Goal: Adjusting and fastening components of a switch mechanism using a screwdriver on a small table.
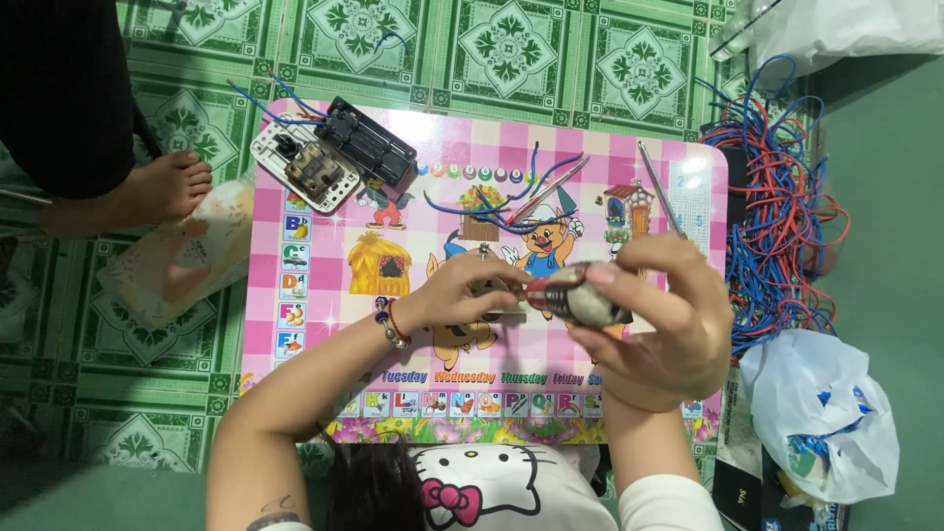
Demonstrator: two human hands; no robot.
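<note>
My right hand grips a roll of tape, dark with a red edge, above the middle of a small pink checked table. My left hand pinches at the roll's left side with fingertips; a beaded bracelet sits on that wrist. Both hands hover over cartoon pictures printed on the tabletop.
A white switch plate and a black block lie at the table's far left corner. Loose blue wires and thin tools rest on the far half. A tangle of red and blue wires and plastic bags lie right. Another person's foot is left.
</note>
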